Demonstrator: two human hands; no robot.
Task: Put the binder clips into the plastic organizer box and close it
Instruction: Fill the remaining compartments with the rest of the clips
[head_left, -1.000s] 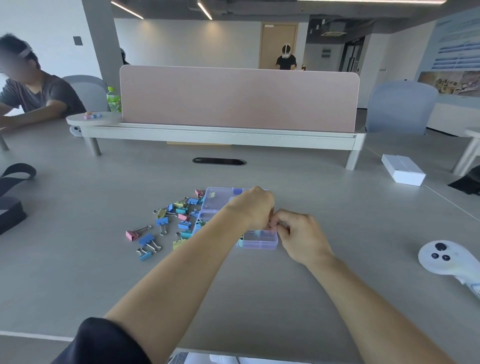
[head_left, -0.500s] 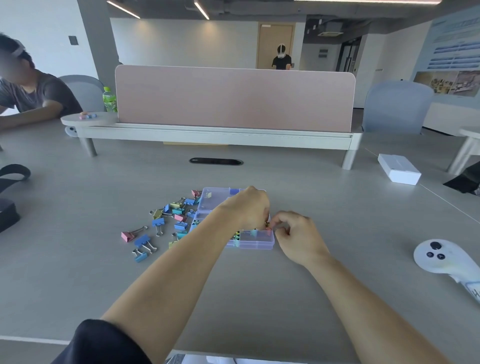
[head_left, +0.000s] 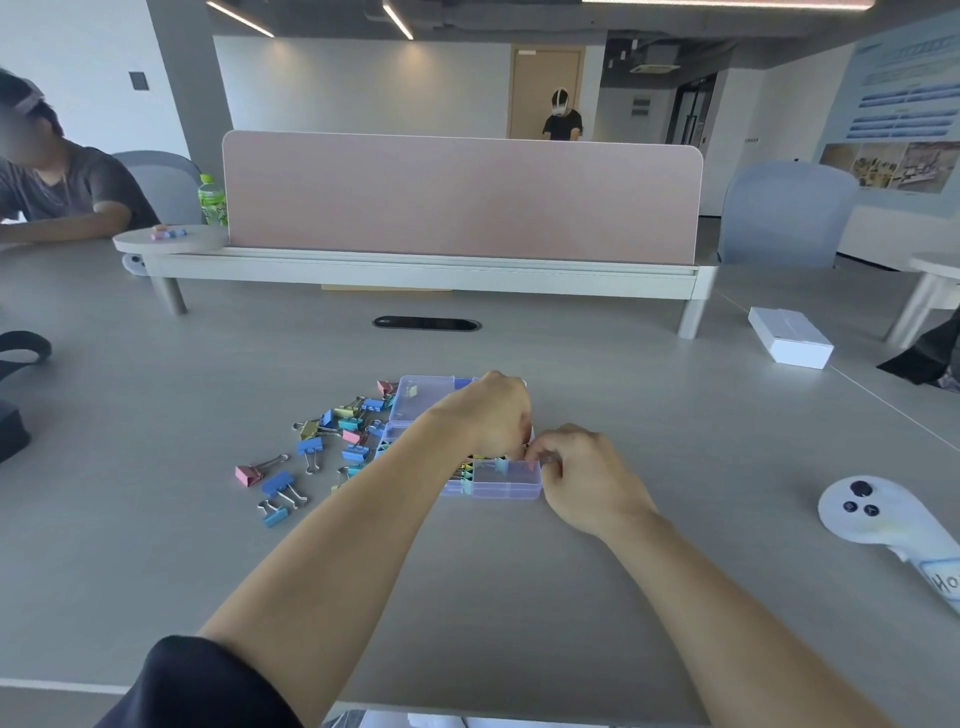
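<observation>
Right now your left hand (head_left: 493, 415) and right hand (head_left: 582, 473) meet, fingers curled, over the near right corner of the plastic organizer box (head_left: 506, 486). What they pinch is hidden. The loose binder clips (head_left: 311, 447) lie just left of the box, nearer your left hand.

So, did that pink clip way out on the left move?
No. The pink clip still lies just left of the same blue clip, as before; only the view shifted a bit.

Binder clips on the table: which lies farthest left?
The pink clip, alone at the pile's left end; all others lie nearer the organizer box.
</observation>
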